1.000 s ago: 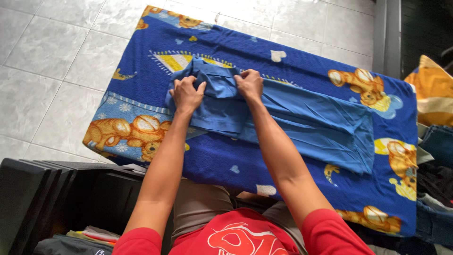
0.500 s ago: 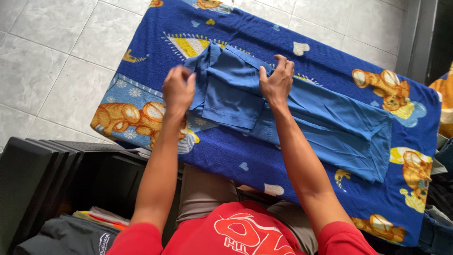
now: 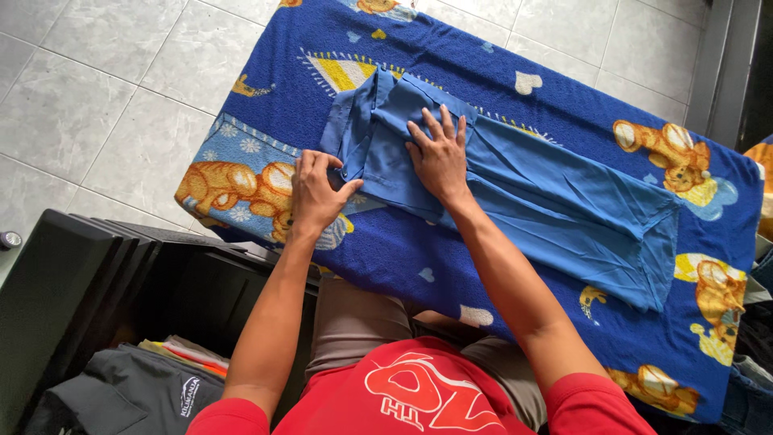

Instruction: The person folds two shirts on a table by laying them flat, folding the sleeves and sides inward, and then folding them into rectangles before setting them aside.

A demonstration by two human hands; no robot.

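Blue garment [image 3: 531, 193] lay long axis rightward across bench [image 3: 451, 266]. Left hand [image 3: 318, 193] pinched folded end; right hand [image 3: 439, 157] flat, fingers spread, pressing fold beside it.

A bench [image 3: 386, 266] fills the middle of the view, covered by a dark blue blanket [image 3: 564, 89] printed with orange teddy bears, white hearts and a yellow triangle patch. Pale grey floor tiles [image 3: 97, 89] spread from nine to twelve o'clock and along the top edge. At seven o'clock stands a black ribbed crate [image 3: 72, 282]; folded clothes [image 3: 161, 379] lie stacked inside it, a dark grey piece on top with coloured edges showing behind it. At four o'clock, just beyond the bench's edge, lies a heap of dark garments [image 3: 753, 346].
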